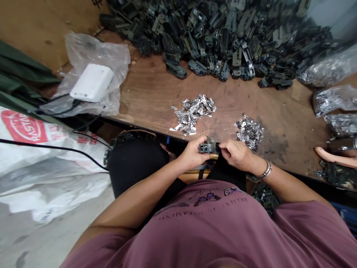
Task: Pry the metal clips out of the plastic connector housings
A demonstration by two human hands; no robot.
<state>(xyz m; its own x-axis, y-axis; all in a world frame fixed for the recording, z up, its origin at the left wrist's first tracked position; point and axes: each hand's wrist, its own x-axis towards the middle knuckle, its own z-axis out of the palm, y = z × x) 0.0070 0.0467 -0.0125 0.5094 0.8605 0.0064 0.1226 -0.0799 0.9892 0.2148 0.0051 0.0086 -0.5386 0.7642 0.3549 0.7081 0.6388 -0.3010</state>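
My left hand (193,153) is closed around a dark plastic part (208,146) at the table's front edge, above my lap. Just right of that part, my right hand (235,153) has its fingers pinched together; whatever is between them is too small to make out. A loose pile of shiny metal pieces (192,113) lies on the brown table beyond my left hand. Beside my right hand is a second, more compact pile of small metal pieces (249,133).
A large heap of dark plastic parts (223,33) covers the back of the table (147,96). On the left, a white box (92,82) with cables rests on clear plastic. Clear bags of metal pieces (336,99) and a pinkish handle (331,156) are at the right.
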